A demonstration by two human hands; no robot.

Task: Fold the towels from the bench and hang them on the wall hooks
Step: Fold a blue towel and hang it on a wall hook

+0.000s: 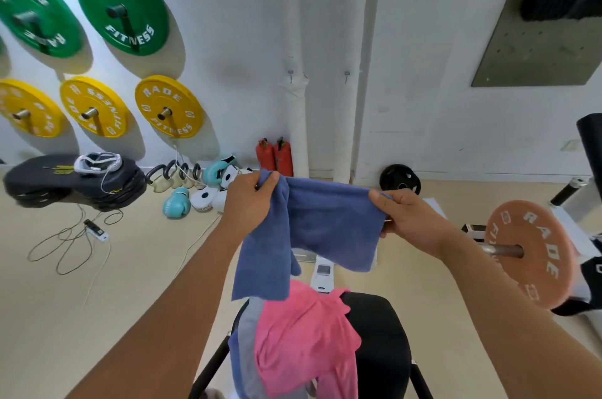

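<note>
A white gym wall (228, 24) carries green and yellow weight plates (121, 4) and two small metal wall hooks (290, 74). Below, a black padded bench (381, 343) holds a crumpled pink towel (303, 340). Above the bench, a blue terry towel (322, 222) stretches horizontally, one end drooping. The left hand (249, 200) and right hand (404, 213) each have fingers pinching its upper edge.

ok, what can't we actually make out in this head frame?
- Wall hooks: too small to judge their shape.
- Towels under the pink towel on the bench: how many cannot be told; the pink one covers them and the bottom edge cuts them off.
- Blue towel: fold state unclear; left hand bunches one end, right hand pinches the other.
</note>
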